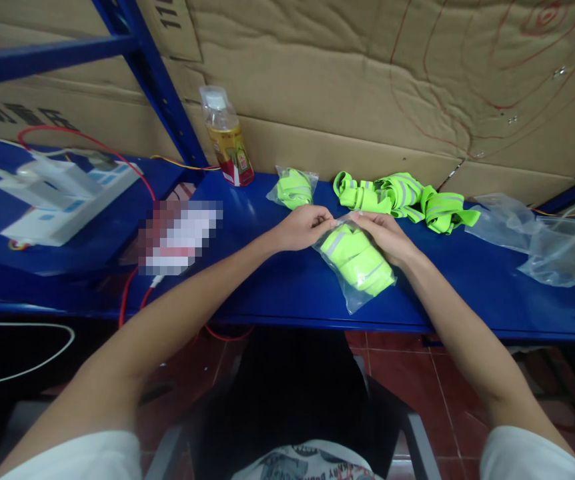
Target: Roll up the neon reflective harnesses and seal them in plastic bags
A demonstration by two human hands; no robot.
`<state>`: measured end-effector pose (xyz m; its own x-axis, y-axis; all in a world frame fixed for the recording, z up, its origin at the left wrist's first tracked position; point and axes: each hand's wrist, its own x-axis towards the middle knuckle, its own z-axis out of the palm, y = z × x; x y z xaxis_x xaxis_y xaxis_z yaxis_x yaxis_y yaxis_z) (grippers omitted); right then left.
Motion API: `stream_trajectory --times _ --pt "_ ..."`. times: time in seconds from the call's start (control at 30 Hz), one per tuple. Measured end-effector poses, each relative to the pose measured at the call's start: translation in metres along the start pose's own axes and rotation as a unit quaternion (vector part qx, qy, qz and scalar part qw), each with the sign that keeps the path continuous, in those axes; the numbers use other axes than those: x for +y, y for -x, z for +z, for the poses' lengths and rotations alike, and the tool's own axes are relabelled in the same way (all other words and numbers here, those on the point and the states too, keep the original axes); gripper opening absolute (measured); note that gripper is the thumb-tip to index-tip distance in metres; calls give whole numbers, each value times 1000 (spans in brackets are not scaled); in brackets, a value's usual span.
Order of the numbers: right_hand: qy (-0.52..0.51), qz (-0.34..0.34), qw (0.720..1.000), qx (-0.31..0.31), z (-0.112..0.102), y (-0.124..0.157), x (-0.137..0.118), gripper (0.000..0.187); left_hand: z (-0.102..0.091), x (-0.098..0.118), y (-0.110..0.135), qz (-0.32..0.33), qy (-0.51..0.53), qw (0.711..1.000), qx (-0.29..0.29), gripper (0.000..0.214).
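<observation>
A clear plastic bag (352, 302) lies near the front edge of the blue shelf, with a folded neon-green reflective strap (360, 260) inside it. At the bag's top edge, my left hand (303, 227) pinches the left part with thumb and forefinger. My right hand (385, 235) grips the same edge a little to the right, its fingers partly hidden behind the bag. Just beyond my left hand sits another bagged green strap (293, 188). Several loose, rolled green straps with grey stripes (402, 195) lie beyond my right hand.
Empty clear bags (542, 233) lie at the right. A bottle (228, 143) with red liquid stands against the cardboard (307, 100). Left are a white power strip (62, 207), a blurred-out item (182, 233) with a cable, and a blue metal post (160, 93).
</observation>
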<state>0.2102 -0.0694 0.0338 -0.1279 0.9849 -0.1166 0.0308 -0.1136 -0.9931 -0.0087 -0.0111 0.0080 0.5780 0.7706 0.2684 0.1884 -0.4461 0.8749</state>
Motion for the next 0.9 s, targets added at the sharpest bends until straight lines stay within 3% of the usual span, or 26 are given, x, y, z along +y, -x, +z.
stream_trajectory --times 0.13,0.27,0.37,0.53,0.9 --pt "34 11 998 -60 -2 5 -3 59 -3 3 0 -8 12 1000 -10 28" --pt "64 -16 993 -100 -4 4 2 67 -5 10 3 35 -55 998 -23 39" --pt "74 -22 992 -104 -5 1 5 69 -2 12 4 65 -74 995 -16 41" --pt "59 -22 992 -106 -8 -1 6 72 2 9 4 62 -42 997 0 46" --pt "68 -17 993 -91 -5 -3 8 81 6 7 4 93 -173 980 25 42"
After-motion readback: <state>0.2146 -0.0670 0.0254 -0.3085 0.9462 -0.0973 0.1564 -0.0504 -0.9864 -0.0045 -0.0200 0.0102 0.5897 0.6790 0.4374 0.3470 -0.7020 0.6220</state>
